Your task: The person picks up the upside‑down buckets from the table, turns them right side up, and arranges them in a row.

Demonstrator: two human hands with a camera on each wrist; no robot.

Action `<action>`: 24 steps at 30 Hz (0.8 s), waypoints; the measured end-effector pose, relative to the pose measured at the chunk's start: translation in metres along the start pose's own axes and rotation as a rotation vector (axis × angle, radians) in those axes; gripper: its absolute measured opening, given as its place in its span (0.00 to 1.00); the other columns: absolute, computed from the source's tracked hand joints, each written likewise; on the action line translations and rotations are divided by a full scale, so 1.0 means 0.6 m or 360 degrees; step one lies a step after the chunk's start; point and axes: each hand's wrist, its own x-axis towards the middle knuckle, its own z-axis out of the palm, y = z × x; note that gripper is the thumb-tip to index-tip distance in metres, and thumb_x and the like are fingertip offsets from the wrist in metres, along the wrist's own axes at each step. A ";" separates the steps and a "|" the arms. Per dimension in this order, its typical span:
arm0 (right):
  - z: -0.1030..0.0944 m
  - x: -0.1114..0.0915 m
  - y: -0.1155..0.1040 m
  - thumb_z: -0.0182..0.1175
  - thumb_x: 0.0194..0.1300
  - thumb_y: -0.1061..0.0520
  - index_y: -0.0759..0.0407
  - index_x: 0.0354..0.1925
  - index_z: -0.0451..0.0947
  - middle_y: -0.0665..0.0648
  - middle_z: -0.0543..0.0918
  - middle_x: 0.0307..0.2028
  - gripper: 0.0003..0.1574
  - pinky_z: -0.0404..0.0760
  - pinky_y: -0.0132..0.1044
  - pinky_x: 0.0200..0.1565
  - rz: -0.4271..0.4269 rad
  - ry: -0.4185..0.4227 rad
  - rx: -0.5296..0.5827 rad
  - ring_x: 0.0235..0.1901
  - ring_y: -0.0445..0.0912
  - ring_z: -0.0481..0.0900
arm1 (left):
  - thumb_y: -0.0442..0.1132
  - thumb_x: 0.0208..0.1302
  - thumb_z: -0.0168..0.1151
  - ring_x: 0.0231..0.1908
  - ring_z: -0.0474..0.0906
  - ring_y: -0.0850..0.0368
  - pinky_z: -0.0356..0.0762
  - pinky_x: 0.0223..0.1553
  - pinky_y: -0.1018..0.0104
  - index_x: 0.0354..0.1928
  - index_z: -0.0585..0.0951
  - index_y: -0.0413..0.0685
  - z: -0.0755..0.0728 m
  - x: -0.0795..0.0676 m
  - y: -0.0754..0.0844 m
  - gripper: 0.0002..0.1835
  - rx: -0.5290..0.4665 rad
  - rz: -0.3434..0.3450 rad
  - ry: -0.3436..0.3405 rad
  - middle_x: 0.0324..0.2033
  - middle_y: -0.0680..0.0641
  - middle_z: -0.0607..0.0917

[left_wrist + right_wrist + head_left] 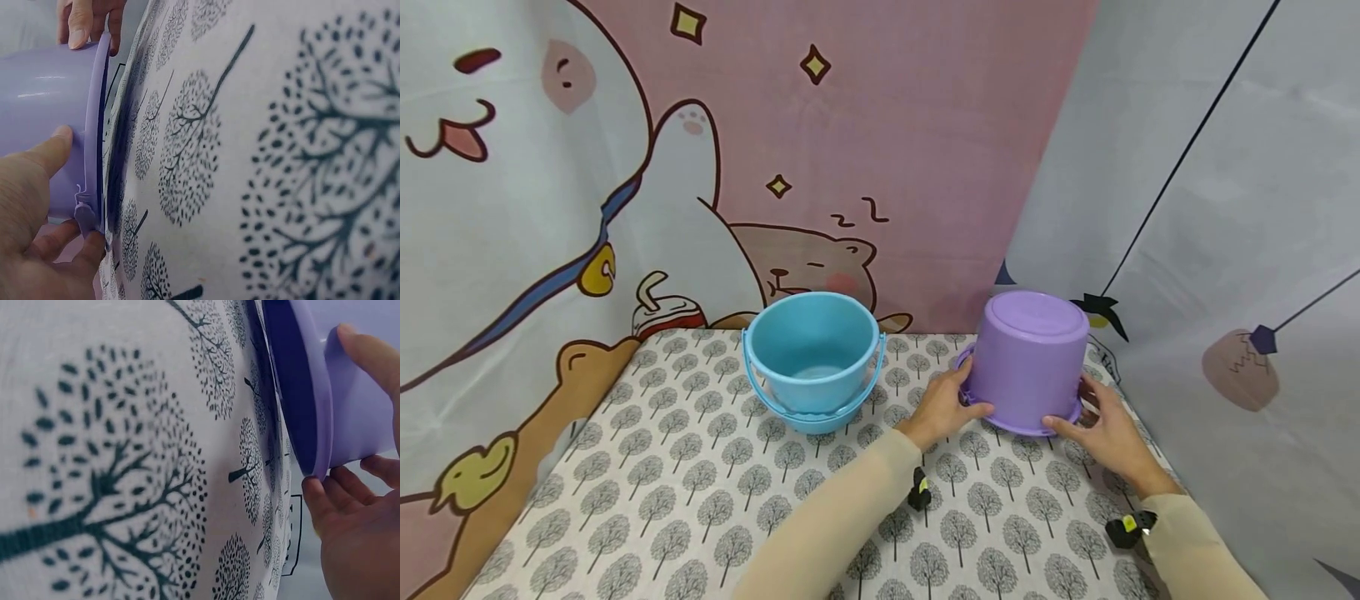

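A purple bucket (1028, 367) is upside down at the right of the table, its base facing up. Both hands hold it low, near the rim. My left hand (942, 408) grips its left side; in the left wrist view the thumb (53, 150) lies on the wall and the fingers are by the rim and handle joint. On the opposite side, my right hand (1108, 429) has its thumb on the wall and fingertips at the rim (322, 425). In the right wrist view, part of the rim stands slightly off the cloth. To the left, a light blue bucket (812, 383) stands upright, handle lowered.
A white cloth with grey trees (700, 500) covers the table. Behind it hangs a pink curtain (940, 150) with cartoon animals, close to both buckets. A pale grey curtain (1247, 208) hangs along the right side, near the right hand.
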 end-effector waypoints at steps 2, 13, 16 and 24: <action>0.001 -0.002 -0.001 0.87 0.70 0.49 0.45 0.97 0.48 0.76 0.65 0.87 0.77 0.84 0.35 0.73 -0.0018 0.0009 -0.0014 0.82 0.79 0.71 | 0.55 0.74 0.82 0.88 0.71 0.41 0.70 0.91 0.46 0.95 0.58 0.51 -0.003 -0.002 -0.002 0.58 -0.0023 0.0004 0.0014 0.89 0.36 0.71; 0.005 -0.017 -0.015 0.95 0.56 0.51 0.49 0.98 0.42 0.78 0.65 0.84 0.92 0.70 0.10 0.67 -0.0090 0.0069 -0.0108 0.79 0.77 0.73 | 0.56 0.73 0.83 0.84 0.78 0.44 0.78 0.86 0.50 0.95 0.58 0.61 -0.014 -0.007 -0.014 0.58 -0.0185 0.0054 0.0089 0.88 0.44 0.73; 0.005 -0.019 -0.017 0.95 0.55 0.58 0.58 0.96 0.45 0.80 0.68 0.83 0.90 0.69 0.08 0.66 -0.0145 0.0130 -0.0117 0.77 0.79 0.74 | 0.58 0.73 0.82 0.81 0.82 0.45 0.82 0.83 0.51 0.95 0.57 0.69 -0.016 -0.012 -0.017 0.58 -0.0227 0.0045 0.0094 0.87 0.47 0.76; 0.015 -0.025 -0.022 0.84 0.58 0.78 0.72 0.71 0.71 0.76 0.82 0.69 0.48 0.76 0.10 0.66 -0.0368 0.0382 -0.0239 0.66 0.74 0.84 | 0.57 0.69 0.86 0.77 0.86 0.43 0.85 0.81 0.51 0.95 0.57 0.72 -0.025 -0.024 -0.018 0.61 -0.0280 0.0018 0.0104 0.81 0.39 0.83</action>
